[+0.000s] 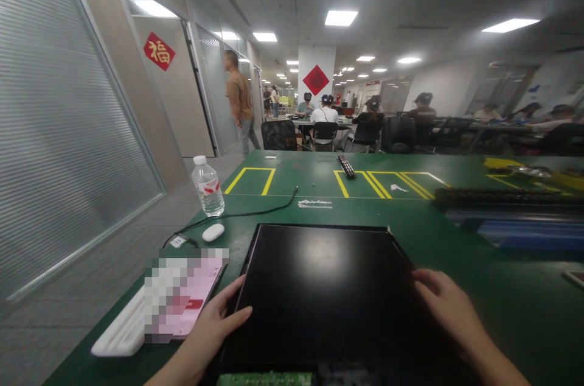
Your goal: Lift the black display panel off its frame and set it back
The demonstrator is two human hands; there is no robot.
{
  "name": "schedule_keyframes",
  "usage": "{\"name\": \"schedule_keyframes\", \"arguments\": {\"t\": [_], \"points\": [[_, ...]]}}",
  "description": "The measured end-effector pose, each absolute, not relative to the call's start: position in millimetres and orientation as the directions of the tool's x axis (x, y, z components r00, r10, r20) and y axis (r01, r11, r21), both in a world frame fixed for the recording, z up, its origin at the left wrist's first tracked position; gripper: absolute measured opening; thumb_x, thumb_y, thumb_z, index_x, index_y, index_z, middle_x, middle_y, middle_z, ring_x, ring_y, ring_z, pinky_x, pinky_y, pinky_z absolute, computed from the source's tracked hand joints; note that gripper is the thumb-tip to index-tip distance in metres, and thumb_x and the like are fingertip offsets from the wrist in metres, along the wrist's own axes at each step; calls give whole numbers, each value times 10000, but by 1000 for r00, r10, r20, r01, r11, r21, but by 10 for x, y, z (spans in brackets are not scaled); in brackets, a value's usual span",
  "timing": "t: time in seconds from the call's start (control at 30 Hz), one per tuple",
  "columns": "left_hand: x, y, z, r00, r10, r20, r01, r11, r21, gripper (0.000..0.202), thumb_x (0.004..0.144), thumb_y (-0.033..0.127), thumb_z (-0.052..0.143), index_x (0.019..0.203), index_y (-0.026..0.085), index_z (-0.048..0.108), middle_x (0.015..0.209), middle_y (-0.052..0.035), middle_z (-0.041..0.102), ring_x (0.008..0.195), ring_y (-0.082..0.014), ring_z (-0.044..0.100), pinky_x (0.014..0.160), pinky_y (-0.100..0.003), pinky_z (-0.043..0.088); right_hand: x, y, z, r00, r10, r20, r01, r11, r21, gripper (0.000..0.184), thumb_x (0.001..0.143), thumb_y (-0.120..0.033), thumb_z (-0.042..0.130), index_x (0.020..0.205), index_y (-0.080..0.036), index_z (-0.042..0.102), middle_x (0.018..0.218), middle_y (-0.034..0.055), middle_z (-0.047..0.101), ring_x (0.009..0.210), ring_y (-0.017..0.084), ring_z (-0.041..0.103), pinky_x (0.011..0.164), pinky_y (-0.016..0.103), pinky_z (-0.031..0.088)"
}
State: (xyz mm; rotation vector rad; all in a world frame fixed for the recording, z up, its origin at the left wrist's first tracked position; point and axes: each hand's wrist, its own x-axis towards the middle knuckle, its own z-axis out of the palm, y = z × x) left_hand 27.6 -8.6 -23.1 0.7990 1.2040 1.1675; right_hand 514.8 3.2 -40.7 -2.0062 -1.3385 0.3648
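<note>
A black, glossy LCD panel (326, 288) lies or is held low over the green table, its screen face up. Along its near edge shows a green circuit board (267, 378), cut off by the bottom of the view. My left hand (219, 318) grips the panel's left side, thumb over the face and fingers at the edge. On the opposite side, my right hand (440, 291) is curled against the right edge, some fingertips hidden. Whether the panel touches the tabletop cannot be made out.
Left on the green table (255, 210) are a water bottle (208, 188), a white earbud case (213, 232), a black cable (255, 213), and a phone with a pink screen (201, 301). A dark strip (347, 167) and blurred blue parts (538, 234) lie farther off. People sit beyond; one person (239, 97) walks.
</note>
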Motion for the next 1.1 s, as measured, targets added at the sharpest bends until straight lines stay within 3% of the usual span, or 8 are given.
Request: {"name": "schedule_keyframes", "arguments": {"t": [0.23, 0.37, 0.57, 0.77, 1.1], "points": [[205, -37, -310, -21, 997, -79, 24, 80, 997, 809, 675, 595, 915, 1367, 220, 731, 1580, -133, 616, 1501, -419, 496, 1267, -548, 360, 5198, 35, -472, 444, 884, 147, 681, -227, -696, 481, 745, -570, 547, 980, -240, 806, 1159, 112, 764, 993, 294, 714, 847, 415, 551], [191, -6, -274, -28, 999, -39, 110, 42, 993, 768, 645, 589, 921, 1301, 219, 774, 1545, -148, 643, 1504, -438, 485, 1267, -567, 346, 5248, 85, -536, 484, 864, 140, 651, -249, -717, 422, 708, -520, 559, 924, -250, 801, 1074, 94, 769, 921, 273, 704, 839, 407, 541], [180, 9, -303, -36, 999, -31, 96, 34, 995, 735, 639, 573, 932, 1259, 202, 797, 1577, -168, 607, 1552, -413, 422, 1298, -541, 283, 5218, 130, -577, 483, 863, 148, 683, -266, -680, 409, 729, -393, 529, 988, -244, 808, 1096, 87, 760, 913, 242, 703, 848, 375, 537], [193, 29, -345, -66, 995, -76, 53, 79, 995, 743, 596, 577, 952, 1234, 223, 808, 1656, -150, 523, 1576, -424, 372, 1302, -549, 267, 5142, 110, -591, 442, 879, 177, 751, -255, -609, 435, 781, -368, 519, 1077, -226, 805, 1185, 106, 727, 988, 246, 697, 877, 368, 536], [250, 44, -318, -93, 992, -80, -9, 80, 997, 684, 543, 500, 991, 1150, 224, 837, 1639, -148, 546, 1552, -438, 411, 1291, -550, 292, 5065, 138, -569, 389, 899, 201, 846, -263, -464, 466, 867, -316, 495, 1216, -179, 772, 1246, 140, 679, 1119, 273, 656, 964, 384, 511]]}}
